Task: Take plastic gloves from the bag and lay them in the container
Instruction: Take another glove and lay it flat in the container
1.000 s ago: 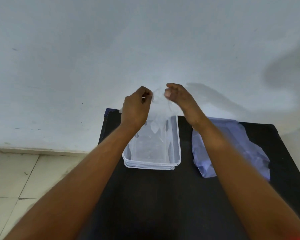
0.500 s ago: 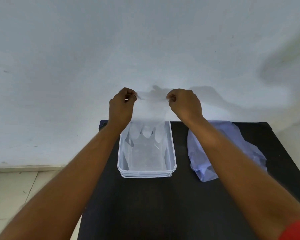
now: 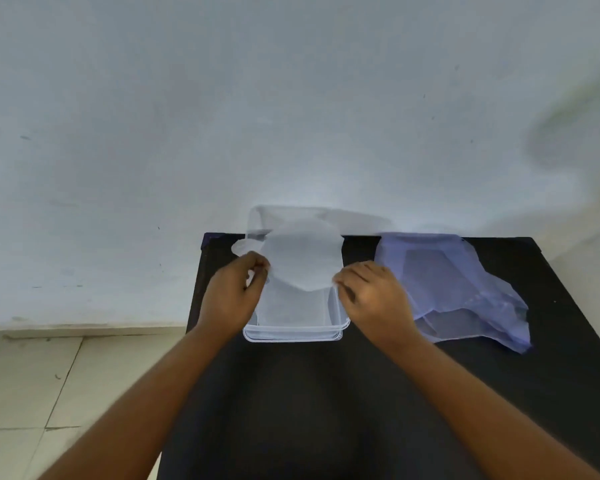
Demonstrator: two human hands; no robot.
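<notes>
A clear plastic container (image 3: pixel 293 336) stands on the black table, near its far edge. A thin translucent plastic glove (image 3: pixel 300 261) is stretched over it, billowing upward, with its thumb sticking out to the left. My left hand (image 3: pixel 234 296) pinches the glove's left edge at the container's left wall. My right hand (image 3: pixel 373 297) pinches the right edge at the container's right wall. A crumpled pale blue plastic bag (image 3: pixel 465 289) lies to the right of the container.
The black table (image 3: pixel 326 393) stands against a white wall (image 3: pixel 291 98). Its left edge drops to a tiled floor (image 3: pixel 32 382). Bare tabletop lies between me and the container.
Both hands have come down from in front of the wall to the container's rim, bringing the spread glove down over the container.
</notes>
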